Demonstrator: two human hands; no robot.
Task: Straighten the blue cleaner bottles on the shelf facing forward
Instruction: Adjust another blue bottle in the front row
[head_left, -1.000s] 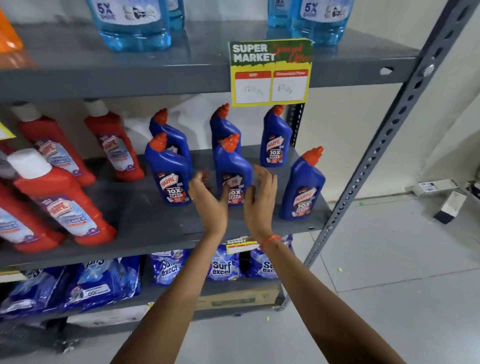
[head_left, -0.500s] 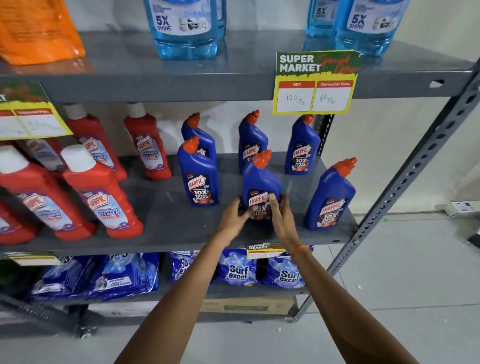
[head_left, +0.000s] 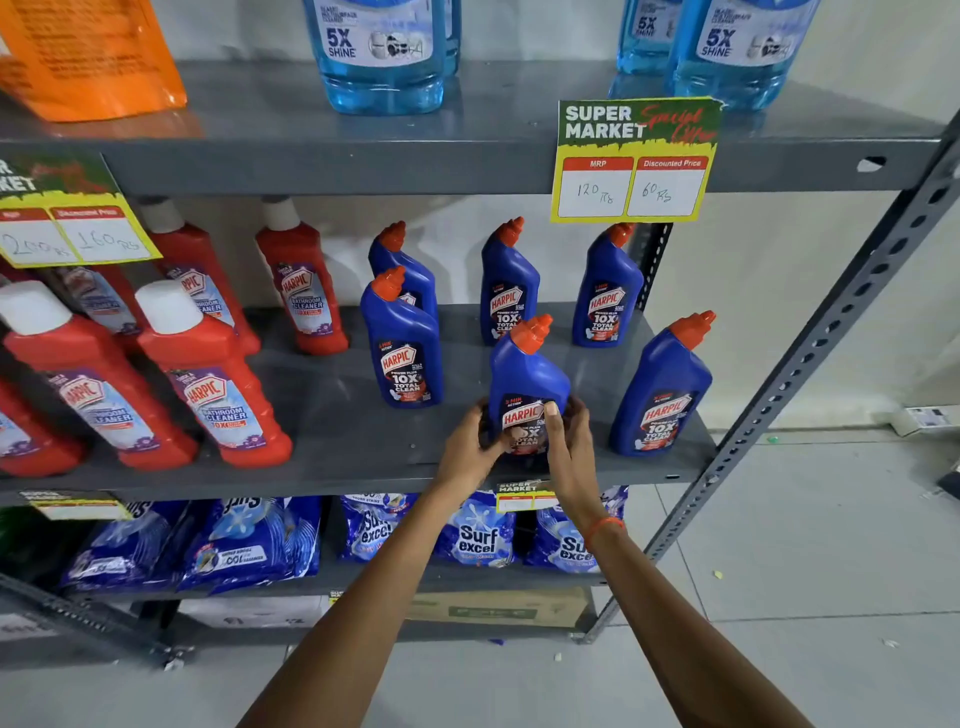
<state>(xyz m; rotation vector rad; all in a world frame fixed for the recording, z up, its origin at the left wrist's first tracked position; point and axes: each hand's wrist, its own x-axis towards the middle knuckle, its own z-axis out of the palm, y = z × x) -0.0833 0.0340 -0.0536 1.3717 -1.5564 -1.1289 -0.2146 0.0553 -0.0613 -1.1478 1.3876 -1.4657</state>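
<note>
Blue cleaner bottle (head_left: 527, 382) at front middle of grey shelf (head_left: 332, 400), upright, label forward, red cap tilted to right. Clasped low on both sides: left hand (head_left: 470, 452) with fingers (head_left: 511, 435) curled over label, right hand (head_left: 569, 449) pressed on other side, thumb on label. Five other blue bottles (head_left: 660, 395) around, apart from it. Red bottles (head_left: 208, 384) further left on same shelf.

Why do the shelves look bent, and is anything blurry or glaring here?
Head view: the wide-angle lens bows the grey shelf and slants the upright post; soft, even light, faint sheen on the shelf, no harsh glare; the blue Harpic bottle between left hand and right hand is sharp.
</note>
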